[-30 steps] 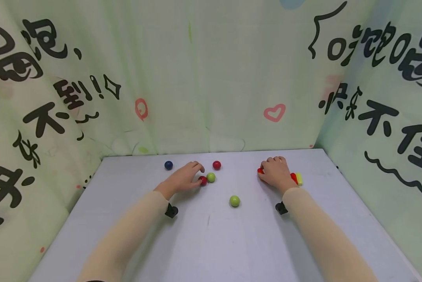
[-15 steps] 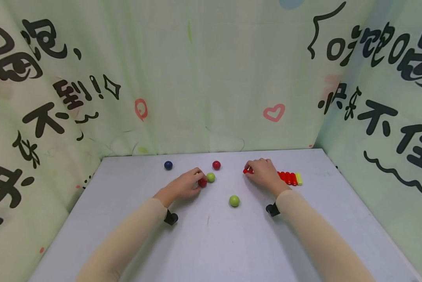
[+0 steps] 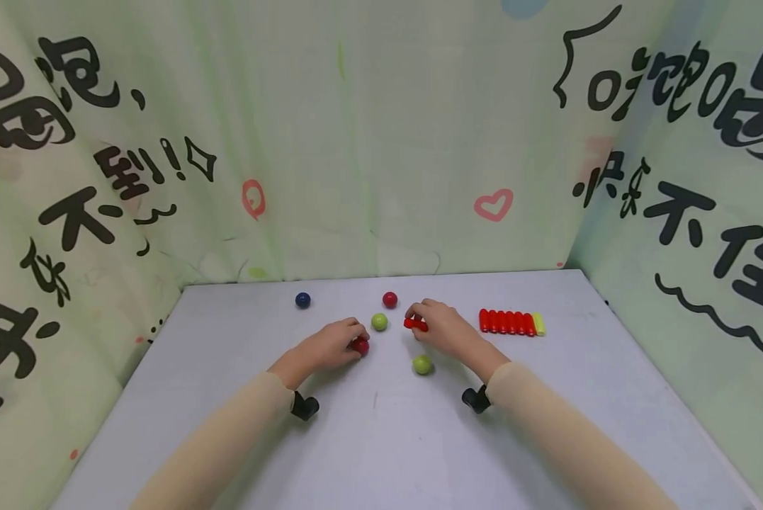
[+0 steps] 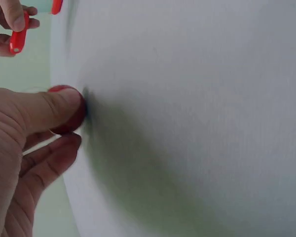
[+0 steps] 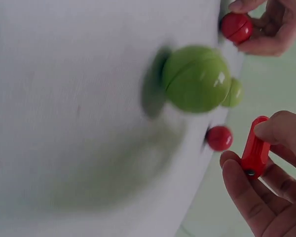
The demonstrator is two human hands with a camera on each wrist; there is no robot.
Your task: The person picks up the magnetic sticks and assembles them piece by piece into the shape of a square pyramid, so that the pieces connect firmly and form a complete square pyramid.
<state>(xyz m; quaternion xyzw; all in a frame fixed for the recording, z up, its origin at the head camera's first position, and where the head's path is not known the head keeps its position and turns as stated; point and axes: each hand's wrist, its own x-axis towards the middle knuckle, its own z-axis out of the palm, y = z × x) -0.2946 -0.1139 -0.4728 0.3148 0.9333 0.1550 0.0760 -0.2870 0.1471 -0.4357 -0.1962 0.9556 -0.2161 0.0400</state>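
Observation:
Thumb and fingers of my left hand point(image 3: 330, 347) pinch a shiny red ball point(image 3: 359, 346) low over the tabletop; the left wrist view shows the thumb across the ball point(image 4: 78, 120). To its right, my right hand point(image 3: 446, 331) pinches a short red stick point(image 3: 416, 324) and holds it raised. A dark dot marks one end of the stick point(image 5: 254, 160) in the right wrist view. Between and beyond the hands sits a green ball point(image 3: 379, 322). A second green ball point(image 3: 422, 365) lies nearer, below the right hand.
Several red sticks lie side by side in a row point(image 3: 507, 323) on the right, with a yellow stick point(image 3: 538, 324) at its end. Toward the back are another red ball point(image 3: 390, 300) and a dark blue ball point(image 3: 302, 300). Curtains point(image 3: 368, 142) surround the white table point(image 3: 381, 453).
My right hand has carried the red stick leftward, away from the row. My left hand has closed on the red ball and drawn it toward me, apart from the green ball.

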